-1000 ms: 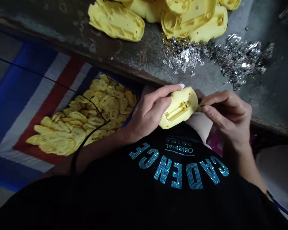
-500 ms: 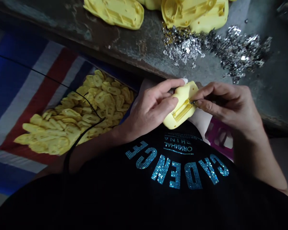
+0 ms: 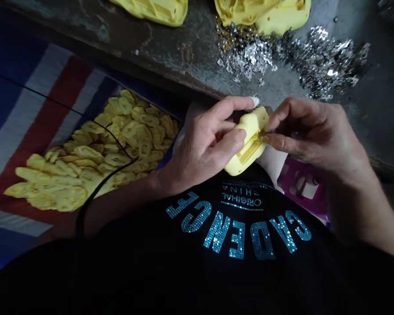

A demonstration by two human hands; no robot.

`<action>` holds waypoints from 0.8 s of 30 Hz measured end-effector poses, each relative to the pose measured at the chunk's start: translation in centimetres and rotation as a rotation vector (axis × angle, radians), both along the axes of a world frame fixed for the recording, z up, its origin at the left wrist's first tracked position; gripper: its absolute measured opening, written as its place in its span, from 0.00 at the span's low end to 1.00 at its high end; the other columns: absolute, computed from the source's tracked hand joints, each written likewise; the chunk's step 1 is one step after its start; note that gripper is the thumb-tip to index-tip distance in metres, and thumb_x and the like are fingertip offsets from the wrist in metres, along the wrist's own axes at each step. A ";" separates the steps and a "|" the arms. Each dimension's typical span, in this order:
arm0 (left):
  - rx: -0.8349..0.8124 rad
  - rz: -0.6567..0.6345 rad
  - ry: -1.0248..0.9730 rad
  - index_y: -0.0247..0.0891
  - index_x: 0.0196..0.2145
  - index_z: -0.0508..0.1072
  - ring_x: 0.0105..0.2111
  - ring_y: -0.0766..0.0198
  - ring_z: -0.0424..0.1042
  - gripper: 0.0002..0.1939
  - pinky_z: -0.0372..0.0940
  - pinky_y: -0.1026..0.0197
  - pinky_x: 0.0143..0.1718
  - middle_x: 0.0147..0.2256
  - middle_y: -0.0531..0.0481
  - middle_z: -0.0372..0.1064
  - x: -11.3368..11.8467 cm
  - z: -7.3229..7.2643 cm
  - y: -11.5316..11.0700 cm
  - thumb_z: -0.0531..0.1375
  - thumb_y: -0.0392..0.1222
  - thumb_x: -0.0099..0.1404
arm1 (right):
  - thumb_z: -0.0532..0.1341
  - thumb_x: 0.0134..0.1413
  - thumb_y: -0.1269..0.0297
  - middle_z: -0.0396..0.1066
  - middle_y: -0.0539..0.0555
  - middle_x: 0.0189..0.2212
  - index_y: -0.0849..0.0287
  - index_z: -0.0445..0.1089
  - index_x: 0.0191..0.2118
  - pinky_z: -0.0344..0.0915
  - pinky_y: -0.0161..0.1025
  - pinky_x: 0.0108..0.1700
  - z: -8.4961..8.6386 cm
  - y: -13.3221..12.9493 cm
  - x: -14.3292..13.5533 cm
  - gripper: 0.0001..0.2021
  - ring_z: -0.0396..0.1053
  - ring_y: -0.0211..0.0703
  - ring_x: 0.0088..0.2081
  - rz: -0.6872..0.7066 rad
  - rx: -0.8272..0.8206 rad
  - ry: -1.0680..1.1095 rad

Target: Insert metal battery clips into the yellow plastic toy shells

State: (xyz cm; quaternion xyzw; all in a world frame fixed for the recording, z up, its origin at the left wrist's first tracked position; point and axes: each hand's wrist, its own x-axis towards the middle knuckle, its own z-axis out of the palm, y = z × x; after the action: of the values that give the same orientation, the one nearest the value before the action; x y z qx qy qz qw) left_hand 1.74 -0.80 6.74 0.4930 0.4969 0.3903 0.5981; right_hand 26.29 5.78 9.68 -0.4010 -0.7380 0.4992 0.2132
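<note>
A yellow plastic shell (image 3: 246, 153) with a long slot is gripped between the thumb and fingers of my left hand (image 3: 213, 140), which has a white wrap on one fingertip. At the shell's right edge, the thumb and forefinger of my right hand (image 3: 308, 131) pinch together beside the slot. Whatever lies between those fingertips is too small and hidden to name. Beyond my hands, small silvery metal pieces (image 3: 328, 61) lie heaped on the grey table (image 3: 197, 57).
More yellow shells (image 3: 160, 11) sit at the table's far side. Many yellow parts (image 3: 118, 135) fill a striped sack (image 3: 68, 83) at the left, crossed by a black cable (image 3: 105, 181). A purple plastic object (image 3: 302, 186) is below my right hand.
The view has shifted slightly, so the table items appear higher. The fingers of my right hand have drawn closer around the shell's edge, and the dark metal bit between them is now mostly hidden.
</note>
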 end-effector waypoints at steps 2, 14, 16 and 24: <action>-0.013 0.000 0.006 0.43 0.70 0.77 0.29 0.59 0.76 0.27 0.67 0.58 0.30 0.36 0.50 0.84 0.1 0.2 0.0 0.64 0.50 0.77 | 0.76 0.63 0.64 0.77 0.44 0.32 0.52 0.78 0.41 0.67 0.39 0.34 0.3 0.1 -0.2 0.07 0.71 0.37 0.31 0.009 0.042 -0.039; -0.023 0.033 0.000 0.43 0.67 0.79 0.27 0.61 0.75 0.24 0.66 0.59 0.28 0.31 0.53 0.82 0.2 -0.2 0.4 0.65 0.45 0.76 | 0.76 0.60 0.69 0.77 0.45 0.32 0.49 0.78 0.38 0.66 0.41 0.32 1.1 0.7 -0.3 0.09 0.72 0.39 0.30 -0.001 0.011 0.027; -0.012 0.036 0.005 0.42 0.66 0.79 0.28 0.61 0.76 0.24 0.66 0.58 0.28 0.32 0.53 0.83 0.2 -0.3 0.4 0.64 0.43 0.76 | 0.76 0.57 0.71 0.77 0.45 0.32 0.49 0.78 0.37 0.66 0.41 0.31 1.0 1.0 -0.4 0.10 0.72 0.39 0.30 0.003 -0.011 0.053; -0.012 0.040 -0.054 0.42 0.65 0.79 0.30 0.60 0.80 0.22 0.71 0.58 0.29 0.33 0.52 0.84 0.4 -0.4 0.4 0.65 0.43 0.75 | 0.75 0.57 0.68 0.79 0.47 0.31 0.48 0.78 0.37 0.67 0.43 0.31 0.9 1.2 -1.1 0.08 0.72 0.42 0.31 0.009 0.047 -0.098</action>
State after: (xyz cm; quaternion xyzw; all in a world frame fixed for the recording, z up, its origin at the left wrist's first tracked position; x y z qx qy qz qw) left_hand 2.12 -0.42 6.31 0.4686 0.4925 0.4127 0.6062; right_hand 25.17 6.98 10.56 -0.4165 -0.7607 0.4625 0.1841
